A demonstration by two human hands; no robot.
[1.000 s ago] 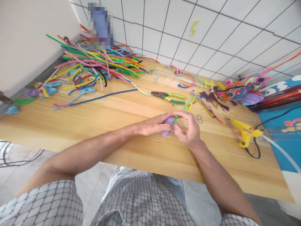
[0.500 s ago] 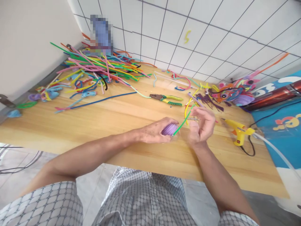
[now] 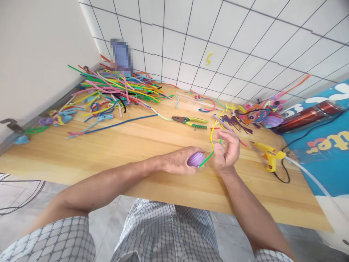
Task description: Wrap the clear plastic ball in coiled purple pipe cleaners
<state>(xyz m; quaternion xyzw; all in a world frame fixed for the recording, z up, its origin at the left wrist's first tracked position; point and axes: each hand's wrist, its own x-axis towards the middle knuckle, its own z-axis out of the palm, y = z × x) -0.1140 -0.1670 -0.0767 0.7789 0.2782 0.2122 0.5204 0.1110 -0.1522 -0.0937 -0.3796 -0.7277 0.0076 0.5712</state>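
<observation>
My left hand [image 3: 180, 159] is wrapped round a purple ball [image 3: 195, 159] with a ridged, wound surface, held low over the table's front part. From the ball's lower right side a green pipe cleaner [image 3: 207, 158] runs up to my right hand [image 3: 227, 150]. The fingers of that hand are curled, with thumb and fingertips closed at the green strip's far end. A thin metal item [image 3: 217, 142] shows by the right fingertips; I cannot make out what it is. Just behind lies a yellow pipe cleaner [image 3: 212, 133].
Pliers [image 3: 188, 121] with green and yellow handles lie mid-table. A yellow glue gun [image 3: 269, 154] rests at the right, its cord trailing. A pile of coloured pipe cleaners [image 3: 122, 85] fills the back left. A colourful figure [image 3: 257, 113] and a red metallic cylinder [image 3: 308, 115] stand back right.
The green pipe cleaner stood nearly straight and now bends, its far end lower, at my right fingers. My right hand has moved slightly closer to the ball. The camera view has shifted a little.
</observation>
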